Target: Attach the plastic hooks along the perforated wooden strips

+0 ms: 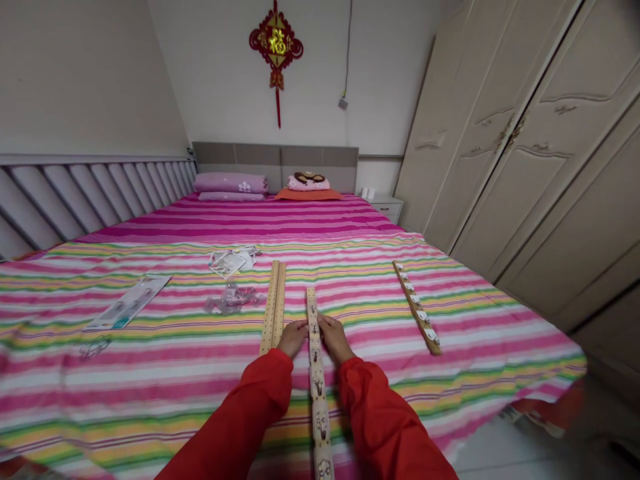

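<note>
A long pale wooden strip [317, 373] with several small metal pieces along it runs lengthwise over the striped bed cover, between my two forearms. My left hand [294, 337] is closed at the strip's left edge, near its far end. On the right edge, at about the same height, my right hand [334, 337] is closed with its fingers against the strip. Both hands hold it from the sides, close to one of the metal pieces. Just left of my left hand lie two pale perforated wooden strips [274, 300], side by side.
A darker strip with white pieces [414, 303] lies to the right. On the left are clear plastic packets [234, 299], white cards [227, 263], a long package [131, 303] and a small wire-like item [95, 347]. Folded bedding [231, 183] sits by the headboard.
</note>
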`<control>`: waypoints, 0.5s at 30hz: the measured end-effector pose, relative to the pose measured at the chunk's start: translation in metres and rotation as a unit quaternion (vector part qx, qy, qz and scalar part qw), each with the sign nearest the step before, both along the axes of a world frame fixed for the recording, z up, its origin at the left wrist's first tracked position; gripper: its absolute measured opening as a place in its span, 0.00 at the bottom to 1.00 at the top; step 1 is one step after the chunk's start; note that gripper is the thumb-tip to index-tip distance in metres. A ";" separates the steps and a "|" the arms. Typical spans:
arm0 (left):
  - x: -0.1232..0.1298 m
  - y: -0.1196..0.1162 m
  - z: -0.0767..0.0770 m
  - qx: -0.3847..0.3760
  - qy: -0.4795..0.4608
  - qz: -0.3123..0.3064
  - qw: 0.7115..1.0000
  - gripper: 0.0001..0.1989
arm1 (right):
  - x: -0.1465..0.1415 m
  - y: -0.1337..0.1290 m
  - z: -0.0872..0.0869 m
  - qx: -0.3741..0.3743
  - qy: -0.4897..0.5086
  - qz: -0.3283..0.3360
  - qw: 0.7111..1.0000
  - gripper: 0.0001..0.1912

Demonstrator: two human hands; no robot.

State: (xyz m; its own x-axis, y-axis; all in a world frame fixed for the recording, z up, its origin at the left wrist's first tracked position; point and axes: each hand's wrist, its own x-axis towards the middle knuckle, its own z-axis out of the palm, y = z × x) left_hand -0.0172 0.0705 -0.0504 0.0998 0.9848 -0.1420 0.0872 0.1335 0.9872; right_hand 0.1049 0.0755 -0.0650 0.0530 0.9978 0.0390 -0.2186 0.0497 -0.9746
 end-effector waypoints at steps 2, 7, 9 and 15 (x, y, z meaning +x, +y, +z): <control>0.002 -0.002 0.001 -0.007 0.016 0.006 1.000 0.13 | 0.000 0.000 0.001 -0.003 0.006 0.000 1.000 0.17; 0.007 -0.009 -0.002 -0.015 0.073 0.017 0.997 0.12 | 0.002 -0.007 0.008 -0.057 0.053 0.032 0.996 0.20; 0.007 -0.013 -0.004 -0.014 0.097 0.023 0.995 0.12 | 0.004 -0.013 0.012 -0.072 0.064 0.049 0.994 0.19; 0.007 -0.023 -0.003 0.007 0.139 0.020 0.990 0.13 | 0.009 -0.025 0.013 -0.064 0.033 0.038 0.997 0.17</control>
State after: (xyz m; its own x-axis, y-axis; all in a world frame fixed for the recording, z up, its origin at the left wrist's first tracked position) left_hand -0.0101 0.0471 -0.0534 0.0198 0.9892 -0.1451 0.3506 0.1290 0.9276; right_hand 0.1138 0.0510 -0.0523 -0.0250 0.9957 -0.0890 -0.2802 -0.0924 -0.9555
